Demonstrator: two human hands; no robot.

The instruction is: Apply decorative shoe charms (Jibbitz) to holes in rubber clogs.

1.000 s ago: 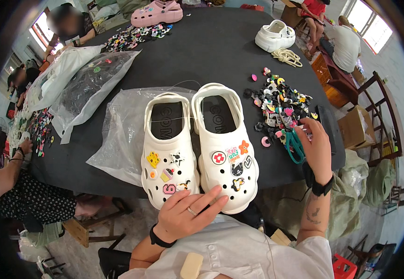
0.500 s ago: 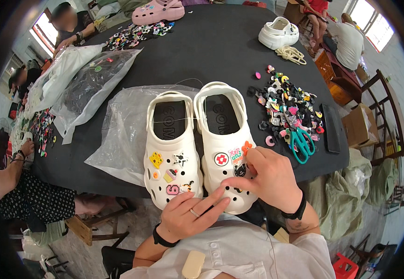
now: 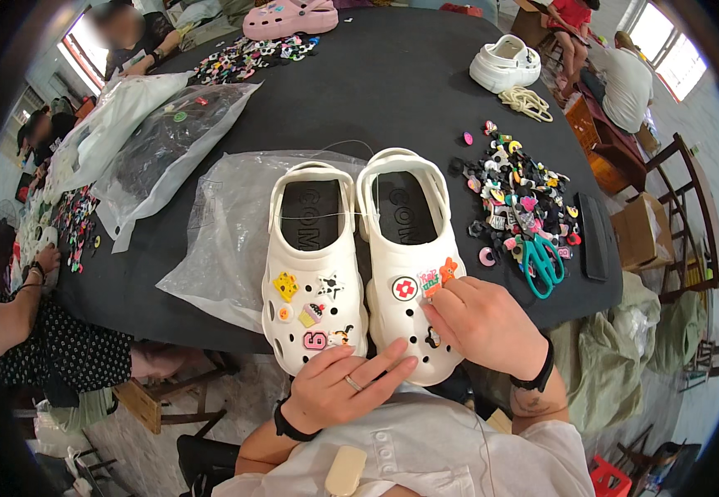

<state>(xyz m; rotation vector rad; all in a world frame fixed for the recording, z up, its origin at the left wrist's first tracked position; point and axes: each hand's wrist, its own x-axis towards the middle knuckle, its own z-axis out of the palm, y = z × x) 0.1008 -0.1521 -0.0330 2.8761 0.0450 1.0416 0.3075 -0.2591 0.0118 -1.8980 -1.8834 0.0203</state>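
Two white clogs lie side by side, joined by a thin clear tie: the left clog (image 3: 314,263) and the right clog (image 3: 405,257). The left one carries a yellow charm (image 3: 286,287), a star charm (image 3: 331,284), a cupcake charm (image 3: 312,314) and others. On the right one are a round red-cross charm (image 3: 405,287), an orange flower charm (image 3: 449,267) and a small black-and-white charm (image 3: 433,337). My left hand (image 3: 344,385) rests fingers outstretched across both toes. My right hand (image 3: 483,327) pinches at the right clog's upper, where its fingers cover a shoe charm.
A heap of loose charms (image 3: 517,195), teal-handled scissors (image 3: 544,267) and a black case (image 3: 591,236) lie to the right. Behind are a white clog (image 3: 504,66), cord (image 3: 526,103) and a pink clog (image 3: 290,21). Plastic bags (image 3: 169,153) spread leftward; co-workers sit there.
My right thumb has drawn in from the clog's toe to the bent fingers. The dark charm that showed beside them is now covered. My left hand stays on the toes.
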